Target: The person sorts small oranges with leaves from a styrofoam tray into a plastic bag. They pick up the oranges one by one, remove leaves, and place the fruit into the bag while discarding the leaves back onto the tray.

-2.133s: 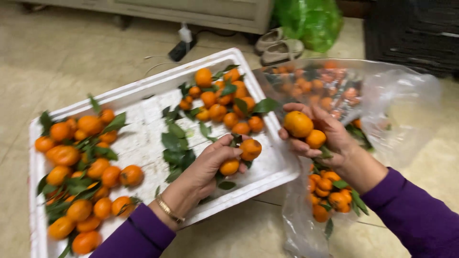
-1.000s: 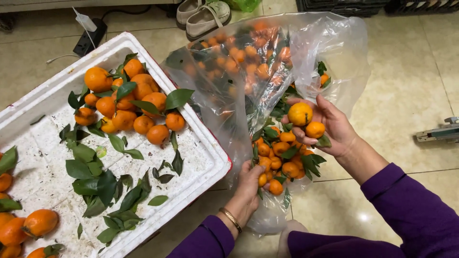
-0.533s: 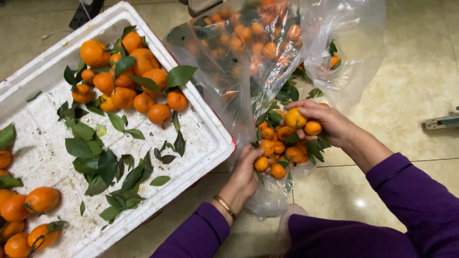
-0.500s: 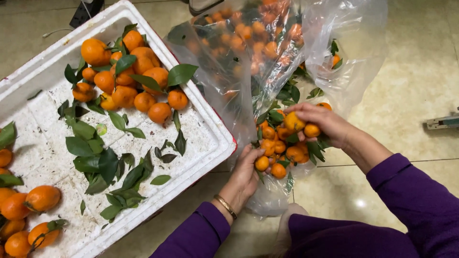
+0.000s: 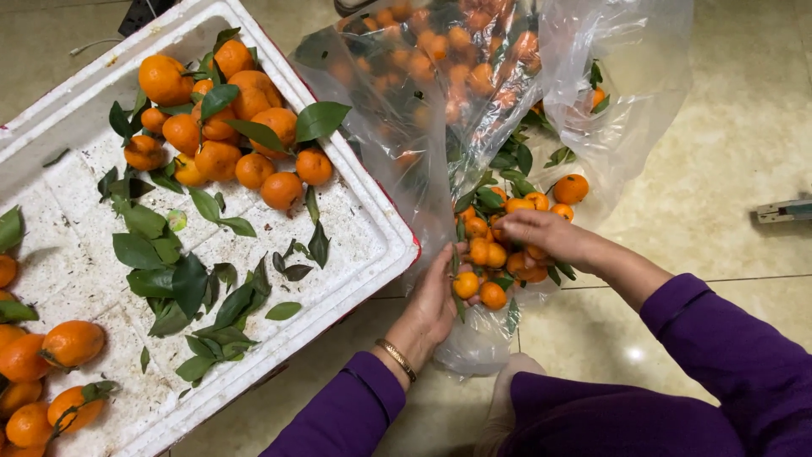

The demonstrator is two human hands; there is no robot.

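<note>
A clear plastic bag (image 5: 397,144) lies open on the tiled floor beside a white foam box (image 5: 372,254). Small orange tangerines (image 5: 495,254) with green leaves lie inside the bag. My left hand (image 5: 436,300) grips the near edge of the bag's mouth. Reaching into the bag, my right hand (image 5: 541,233) rests fingers-down on the pile of tangerines; whether it holds any fruit is hidden. Both arms wear purple sleeves, and a gold bangle sits on my left wrist.
The foam box holds one heap of tangerines (image 5: 224,127) at its far end, another heap (image 5: 46,372) at the near left, and loose green leaves (image 5: 182,283) between them. A small grey object (image 5: 787,210) lies on the tiles at the right.
My left hand left the box and took hold of the bag's edge. My right hand carried tangerines down into the bag and now rests on the pile.
</note>
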